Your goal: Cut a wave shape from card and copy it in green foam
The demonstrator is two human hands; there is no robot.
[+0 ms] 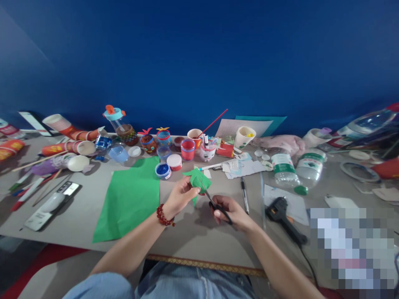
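Note:
Near the middle of the table, my left hand [181, 196] is closed on a small green paper piece [202, 182] with pointed parts sticking out, its thumb on top. A red bead bracelet [164, 216] circles that wrist. My right hand [231, 211] is closed round the black handles of a pair of scissors [221, 209]. The scissors' blades point up and left and lie against the green piece. A larger green sheet [129, 201] lies flat to the left of my hands, with a notched top edge.
Open paint pots [163, 170] and decorated cups stand behind my hands. A black pen [245, 195] and a glue gun [285, 220] lie to the right, near plastic bottles [283, 168]. At the left are a phone [39, 218], brushes and orange cups.

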